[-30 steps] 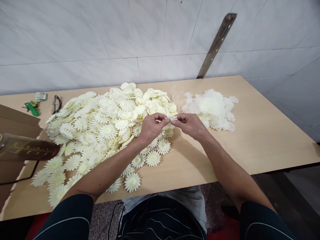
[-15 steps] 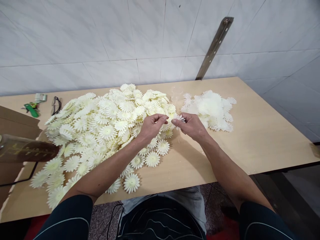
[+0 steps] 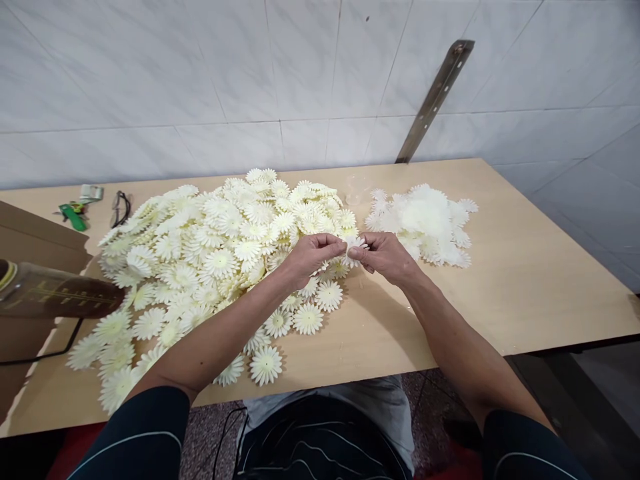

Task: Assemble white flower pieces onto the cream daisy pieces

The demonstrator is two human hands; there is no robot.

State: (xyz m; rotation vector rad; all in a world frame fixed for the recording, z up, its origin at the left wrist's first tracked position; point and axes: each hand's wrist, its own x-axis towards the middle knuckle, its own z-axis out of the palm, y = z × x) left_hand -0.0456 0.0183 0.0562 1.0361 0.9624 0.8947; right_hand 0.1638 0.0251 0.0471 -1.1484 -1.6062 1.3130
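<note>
My left hand (image 3: pixel 311 256) and my right hand (image 3: pixel 385 256) meet above the wooden table (image 3: pixel 525 280), fingertips pinched together on one small cream daisy-shaped flower piece (image 3: pixel 353 243). A big heap of the same cream daisy pieces with yellowish centres (image 3: pixel 210 253) spreads under and to the left of my left hand. A smaller pile of whiter flower pieces (image 3: pixel 425 220) lies just beyond and to the right of my right hand.
At the table's far left lie a green tool (image 3: pixel 73 215) and a pair of glasses (image 3: pixel 119 208). A brown cardboard box (image 3: pixel 30 267) and a dark tinted object (image 3: pixel 55 297) sit at the left edge. A metal strip (image 3: pixel 434 100) leans on the tiled wall.
The hands parted slightly, with the flower piece in my right fingers, then closed together on it again. The view shifted a little.
</note>
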